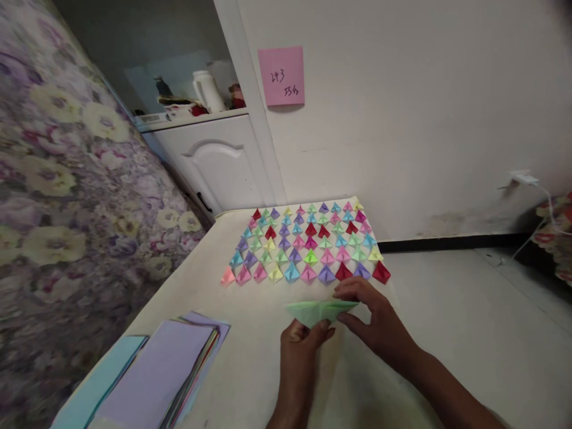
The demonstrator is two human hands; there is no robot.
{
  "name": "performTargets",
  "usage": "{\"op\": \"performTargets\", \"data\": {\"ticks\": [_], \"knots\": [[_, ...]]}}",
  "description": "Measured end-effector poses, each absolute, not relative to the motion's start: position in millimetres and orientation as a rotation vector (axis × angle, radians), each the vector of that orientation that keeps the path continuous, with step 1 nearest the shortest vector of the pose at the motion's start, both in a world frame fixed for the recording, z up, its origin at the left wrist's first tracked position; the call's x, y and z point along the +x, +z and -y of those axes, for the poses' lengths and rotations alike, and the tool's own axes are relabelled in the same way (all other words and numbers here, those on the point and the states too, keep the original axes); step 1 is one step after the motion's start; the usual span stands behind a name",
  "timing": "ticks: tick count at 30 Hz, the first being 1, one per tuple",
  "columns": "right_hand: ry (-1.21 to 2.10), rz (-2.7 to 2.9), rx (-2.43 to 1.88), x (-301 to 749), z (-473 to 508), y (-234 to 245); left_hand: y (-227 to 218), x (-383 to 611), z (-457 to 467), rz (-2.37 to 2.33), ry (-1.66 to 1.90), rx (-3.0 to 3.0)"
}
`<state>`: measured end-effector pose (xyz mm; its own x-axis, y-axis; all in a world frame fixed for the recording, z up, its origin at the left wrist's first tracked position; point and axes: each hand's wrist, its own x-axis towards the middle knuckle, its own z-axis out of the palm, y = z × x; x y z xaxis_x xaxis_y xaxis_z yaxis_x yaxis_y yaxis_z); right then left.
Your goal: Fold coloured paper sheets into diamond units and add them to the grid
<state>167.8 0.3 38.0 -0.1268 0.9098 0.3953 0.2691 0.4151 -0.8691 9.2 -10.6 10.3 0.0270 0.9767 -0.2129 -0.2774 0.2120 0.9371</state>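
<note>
A light green sheet of folded paper point(313, 312), creased into a wide shape with a point at either side, is held above the near part of the table. My left hand point(301, 351) pinches its lower middle between thumb and fingers. My right hand point(375, 316) is curled round the right point, thumb below and fingertips above. Beyond the hands, rows of small folded paper pieces point(292, 272) in many colours cover the far part of the cream tabletop point(201, 268).
Stacked purple paper point(156, 363) and blue paper point(107, 369) lie at the near left. A flowered curtain point(67, 208) hangs along the left. Behind the table are a white cabinet point(210, 161) and a wall with a pink note point(281, 76). A charger point(525, 178) is plugged in at right.
</note>
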Motion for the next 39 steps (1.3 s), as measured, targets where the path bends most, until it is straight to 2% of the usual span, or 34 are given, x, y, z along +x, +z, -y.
{"op": "performTargets", "data": {"ticks": [39], "knots": [[0.677, 1.671, -1.029, 166.0, 2.2, 36.3, 15.2, 11.0, 10.2, -1.181, 1.224, 0.876]]}}
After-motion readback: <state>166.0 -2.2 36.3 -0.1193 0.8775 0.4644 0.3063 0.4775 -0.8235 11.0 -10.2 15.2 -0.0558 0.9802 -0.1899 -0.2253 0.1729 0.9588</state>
